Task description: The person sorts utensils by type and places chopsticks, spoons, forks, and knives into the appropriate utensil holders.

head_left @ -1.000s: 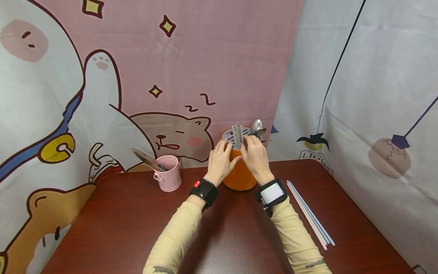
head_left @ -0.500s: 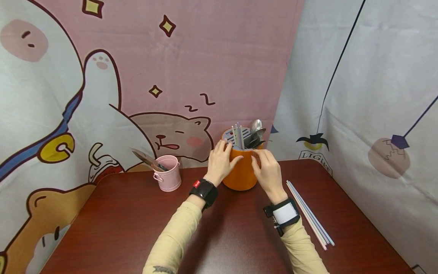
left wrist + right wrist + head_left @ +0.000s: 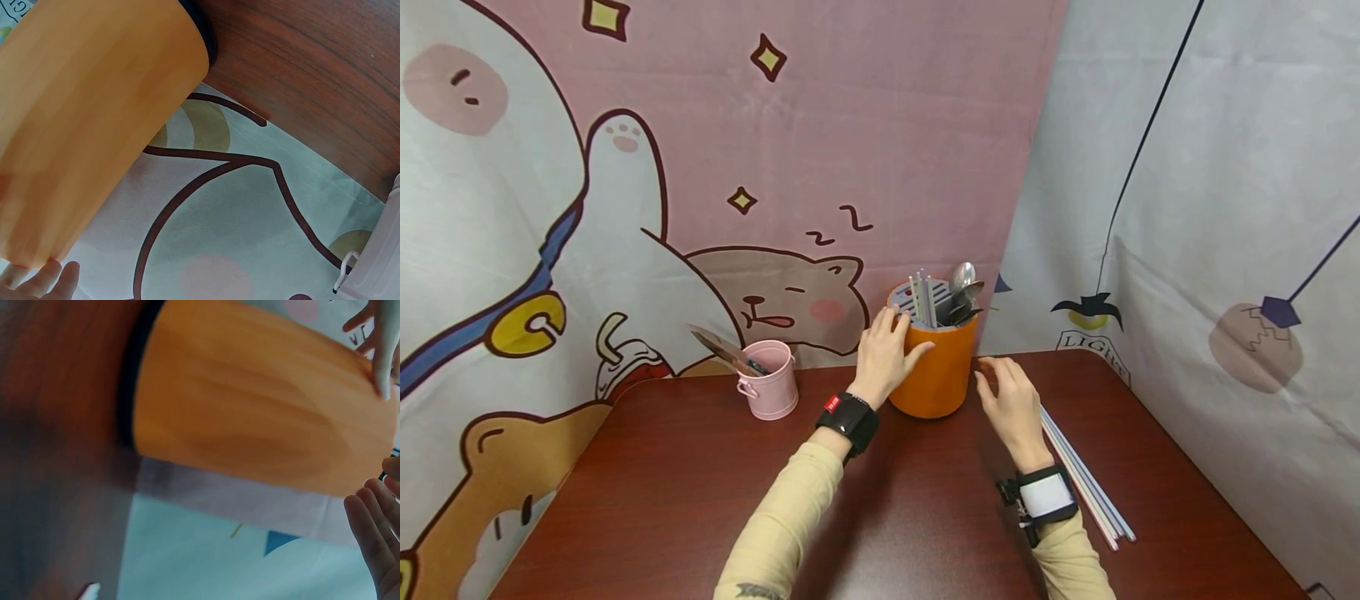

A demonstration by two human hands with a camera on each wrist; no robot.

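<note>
Orange utensil holder (image 3: 937,367): stood upright at the back of the wooden table (image 3: 700,500), containing straws (image 3: 922,300) and spoons (image 3: 961,287). Left hand (image 3: 883,354) gripped its left side, fingers curled near the rim. Right hand (image 3: 1011,404) hovered just right of it, fingers relaxed, holding nothing, beside loose straws (image 3: 1086,475); pink bucket (image 3: 770,379) stood left.

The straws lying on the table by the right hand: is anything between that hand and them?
Nothing visible. The right hand hovers open just left of the straws, with only bare table beneath. The orange holder, held by the left hand, stands on the hand's other side.
</note>
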